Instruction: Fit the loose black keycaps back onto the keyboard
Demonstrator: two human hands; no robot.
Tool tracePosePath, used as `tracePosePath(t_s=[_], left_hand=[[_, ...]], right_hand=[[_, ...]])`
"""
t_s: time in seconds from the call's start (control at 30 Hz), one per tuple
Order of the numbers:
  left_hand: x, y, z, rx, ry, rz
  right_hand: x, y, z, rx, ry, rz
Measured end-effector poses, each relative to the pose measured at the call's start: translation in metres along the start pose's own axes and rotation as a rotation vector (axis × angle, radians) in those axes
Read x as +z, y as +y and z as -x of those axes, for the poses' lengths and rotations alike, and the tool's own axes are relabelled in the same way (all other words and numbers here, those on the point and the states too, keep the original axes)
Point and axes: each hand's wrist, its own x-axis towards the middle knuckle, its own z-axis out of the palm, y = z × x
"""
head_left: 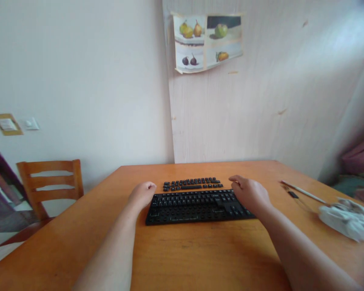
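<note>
A black keyboard (182, 208) lies on the wooden table in front of me, with its lower left rows and part of the right side stripped of keycaps. Beyond it, loose black keycaps (197, 182) are laid out in rows, among them a long space bar (191, 187). My left hand (143, 192) is closed in a fist at the keyboard's upper left corner; its inner fingers are hidden. Over the keyboard's right end is my right hand (251, 195), fingers curled and thumb near the index finger. Whatever either hand may hold is out of sight.
On the right of the table (182, 258) lie a thin pale stick (303, 191), a small black object (293, 195) with a cord, and a crumpled white plastic bag (347, 220). A wooden chair (53, 180) stands at the left, and a wall is behind the table.
</note>
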Motion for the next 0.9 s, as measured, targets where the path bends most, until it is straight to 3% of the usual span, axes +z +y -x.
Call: tracePosePath(t_s=[0.13, 0.3, 0.63, 0.9], left_hand=[[0.004, -0.006, 0.000, -0.054, -0.051, -0.008], [0.007, -0.007, 0.002, -0.081, -0.120, -0.007], [0.013, -0.014, 0.001, -0.132, -0.152, 0.076], [0.021, -0.004, 0.005, -0.050, -0.106, 0.105]], right_hand=[[-0.005, 0.024, -0.012, 0.150, -0.018, 0.037], [0.002, 0.049, -0.023, 0.238, -0.152, 0.069], [0.021, 0.064, -0.030, 0.209, -0.267, 0.034], [0.024, 0.077, -0.035, 0.224, -0.265, 0.038]])
